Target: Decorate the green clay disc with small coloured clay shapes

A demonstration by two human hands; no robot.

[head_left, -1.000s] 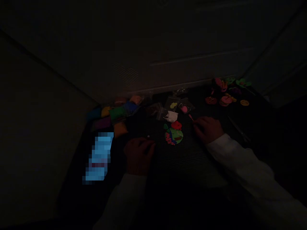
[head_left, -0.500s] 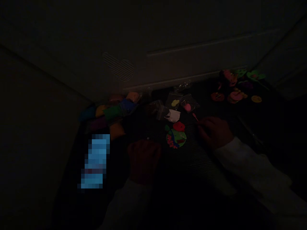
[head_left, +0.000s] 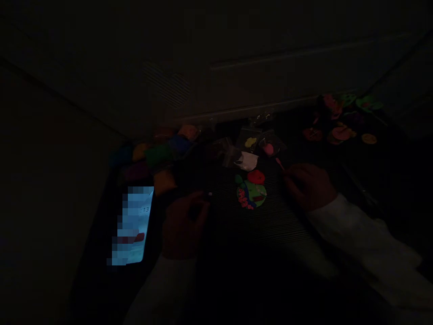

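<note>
- I see the round green clay-like disc (head_left: pixel 252 194) at the right hand's (head_left: pixel 309 187) nine o'clock; its pinched slim pink tool (head_left: pixel 279 163) could slip, denting it.
- Left hand (head_left: pixel 182 225) curls beside a tiny white speck (head_left: pixel 210 194), grip unclear; darkness could lose it.

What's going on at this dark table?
A person's right hand holds a small pink tool. Their left hand is beside a tiny white bit; it's too dark to tell whether they touch. Between the hands lies a green decorated disc, with a lit phone off to the left.
</note>
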